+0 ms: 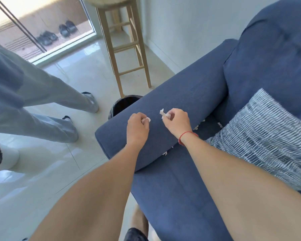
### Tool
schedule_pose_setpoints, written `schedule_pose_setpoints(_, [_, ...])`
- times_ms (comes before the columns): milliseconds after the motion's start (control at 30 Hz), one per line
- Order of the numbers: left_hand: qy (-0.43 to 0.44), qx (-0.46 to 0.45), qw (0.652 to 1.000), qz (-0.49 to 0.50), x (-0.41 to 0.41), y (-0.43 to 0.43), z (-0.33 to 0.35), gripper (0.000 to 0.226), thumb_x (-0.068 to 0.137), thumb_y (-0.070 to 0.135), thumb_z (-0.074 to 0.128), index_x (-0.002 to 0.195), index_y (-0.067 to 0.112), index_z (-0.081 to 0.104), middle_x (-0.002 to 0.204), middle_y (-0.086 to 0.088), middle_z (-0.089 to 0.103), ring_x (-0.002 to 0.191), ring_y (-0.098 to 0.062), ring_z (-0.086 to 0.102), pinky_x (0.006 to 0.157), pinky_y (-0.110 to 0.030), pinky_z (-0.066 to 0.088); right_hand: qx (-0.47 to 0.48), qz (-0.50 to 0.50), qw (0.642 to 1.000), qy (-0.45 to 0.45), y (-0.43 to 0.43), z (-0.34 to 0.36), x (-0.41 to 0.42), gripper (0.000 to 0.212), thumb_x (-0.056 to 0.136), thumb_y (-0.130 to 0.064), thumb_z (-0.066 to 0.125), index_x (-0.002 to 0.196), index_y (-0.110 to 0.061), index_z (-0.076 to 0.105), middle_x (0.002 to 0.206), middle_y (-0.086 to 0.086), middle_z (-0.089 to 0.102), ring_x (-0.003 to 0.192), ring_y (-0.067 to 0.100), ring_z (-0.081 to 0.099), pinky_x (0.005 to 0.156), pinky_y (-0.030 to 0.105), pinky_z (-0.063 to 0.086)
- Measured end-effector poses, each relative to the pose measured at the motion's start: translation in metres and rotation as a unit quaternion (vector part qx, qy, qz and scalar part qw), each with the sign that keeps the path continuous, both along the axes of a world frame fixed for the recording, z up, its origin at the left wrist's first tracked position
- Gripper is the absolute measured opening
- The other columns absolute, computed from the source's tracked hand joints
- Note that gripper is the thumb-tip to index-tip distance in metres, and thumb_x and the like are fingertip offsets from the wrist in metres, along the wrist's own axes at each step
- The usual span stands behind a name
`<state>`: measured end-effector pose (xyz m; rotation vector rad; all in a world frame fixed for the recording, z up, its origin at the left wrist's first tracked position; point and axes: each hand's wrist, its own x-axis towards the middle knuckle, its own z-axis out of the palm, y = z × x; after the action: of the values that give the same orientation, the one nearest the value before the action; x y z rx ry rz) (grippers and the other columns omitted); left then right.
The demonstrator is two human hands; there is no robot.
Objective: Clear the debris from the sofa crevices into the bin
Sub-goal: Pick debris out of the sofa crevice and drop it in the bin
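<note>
Two hands, two white paper bits, one black bin.
Left hand fingers pinch one bit; right hand fingers pinch another, over the sofa arm beside the bin.

Two hands, the left hand and the right hand, each pinch one white scrap. One sofa, one striped cushion, one bin, one stool. Two pairs of shoes sit outside.
</note>
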<state>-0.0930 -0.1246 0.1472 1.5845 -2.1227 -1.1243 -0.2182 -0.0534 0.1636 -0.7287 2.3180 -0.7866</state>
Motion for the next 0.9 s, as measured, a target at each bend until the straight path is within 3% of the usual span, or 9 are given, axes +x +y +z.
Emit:
schedule_pose_setpoints(100, [0.011, 0.013, 0.999, 0.040, -0.001, -0.043, -0.005, 0.012, 0.094, 0.017, 0.054, 0.094, 0.012, 0.065, 0.098, -0.002, 0.062, 0.083, -0.013, 0.055, 0.073, -0.025, 0.043, -0.024, 0.011, 1.000, 0.001, -0.044, 0.002, 0.001, 0.019, 0.089, -0.021, 0.054, 0.091, -0.006, 0.067, 0.087, 0.005, 0.069, 0.077, 0.018, 0.055, 0.060, 0.026, 0.045])
schedule_pose_setpoints(267, [0.010, 0.057, 0.992, 0.114, 0.004, -0.120, -0.026, 0.006, 0.089, 0.015, 0.057, 0.084, 0.013, 0.060, 0.085, 0.001, 0.061, 0.080, -0.019, 0.057, 0.079, -0.039, 0.053, -0.014, 0.029, 0.999, -0.008, -0.119, -0.017, 0.010, 0.018, 0.090, -0.020, 0.055, 0.094, -0.008, 0.068, 0.090, 0.005, 0.069, 0.079, 0.015, 0.050, 0.068, 0.026, 0.043])
schedule_pose_setpoints(333, [0.006, 0.071, 0.988, 0.139, 0.006, -0.147, -0.033, 0.006, 0.088, 0.013, 0.057, 0.082, 0.015, 0.058, 0.082, 0.003, 0.058, 0.078, -0.020, 0.057, 0.075, -0.036, 0.052, -0.014, 0.032, 0.999, -0.014, -0.148, -0.024, 0.014, 0.016, 0.089, -0.019, 0.057, 0.093, -0.009, 0.069, 0.090, 0.006, 0.071, 0.079, 0.017, 0.057, 0.068, 0.026, 0.046])
schedule_pose_setpoints(467, [-0.013, 0.080, 0.986, 0.145, 0.002, -0.192, -0.050, 0.007, 0.087, 0.010, 0.058, 0.090, 0.009, 0.064, 0.095, -0.005, 0.063, 0.091, -0.023, 0.060, 0.084, -0.033, 0.050, 0.006, 0.037, 0.999, -0.018, -0.198, -0.048, 0.018, 0.015, 0.088, -0.019, 0.056, 0.089, -0.013, 0.069, 0.089, 0.005, 0.072, 0.086, 0.024, 0.065, 0.074, 0.032, 0.052])
schedule_pose_setpoints(533, [-0.036, 0.098, 0.987, 0.125, -0.001, -0.207, -0.059, 0.010, 0.089, 0.014, 0.058, 0.079, 0.015, 0.061, 0.092, -0.005, 0.061, 0.087, -0.023, 0.056, 0.085, -0.033, 0.048, 0.041, 0.055, 0.997, -0.028, -0.212, -0.057, 0.018, 0.019, 0.091, -0.016, 0.051, 0.099, -0.013, 0.068, 0.101, 0.007, 0.071, 0.101, 0.028, 0.063, 0.081, 0.033, 0.051])
schedule_pose_setpoints(633, [-0.079, 0.126, 0.986, 0.077, -0.004, -0.217, -0.073, 0.031, 0.092, 0.021, 0.056, 0.065, 0.029, 0.044, 0.078, 0.003, 0.054, 0.088, -0.022, 0.050, 0.080, -0.029, 0.041, 0.111, 0.100, 0.987, -0.051, -0.217, -0.064, 0.014, 0.044, 0.092, -0.004, 0.049, 0.135, -0.011, 0.053, 0.138, 0.010, 0.056, 0.128, 0.028, 0.051, 0.103, 0.035, 0.044])
schedule_pose_setpoints(733, [-0.080, 0.157, 0.982, 0.063, -0.003, -0.213, -0.082, 0.013, 0.092, 0.024, 0.056, 0.082, 0.031, 0.060, 0.093, 0.001, 0.062, 0.098, -0.022, 0.055, 0.090, -0.031, 0.043, 0.120, 0.099, 0.987, -0.035, -0.207, -0.066, 0.006, 0.054, 0.089, 0.000, 0.046, 0.141, -0.013, 0.046, 0.145, 0.008, 0.047, 0.132, 0.027, 0.047, 0.109, 0.039, 0.043])
schedule_pose_setpoints(833, [-0.090, 0.162, 0.982, 0.021, -0.005, -0.199, -0.075, 0.013, 0.093, 0.024, 0.055, 0.086, 0.030, 0.063, 0.088, 0.005, 0.063, 0.095, -0.022, 0.057, 0.086, -0.029, 0.041, 0.125, 0.116, 0.985, 0.011, -0.191, -0.062, -0.002, 0.046, 0.092, -0.004, 0.046, 0.137, -0.011, 0.050, 0.141, 0.008, 0.050, 0.131, 0.026, 0.046, 0.110, 0.037, 0.041])
schedule_pose_setpoints(900, [-0.101, 0.162, 0.982, -0.003, -0.008, -0.184, -0.065, 0.031, 0.096, 0.027, 0.053, 0.124, 0.016, 0.062, 0.116, -0.004, 0.066, 0.109, -0.024, 0.061, 0.089, -0.028, 0.042, 0.129, 0.136, 0.981, 0.055, -0.178, -0.053, -0.006, 0.040, 0.093, -0.008, 0.047, 0.133, -0.009, 0.052, 0.136, 0.009, 0.052, 0.130, 0.026, 0.045, 0.110, 0.036, 0.038])
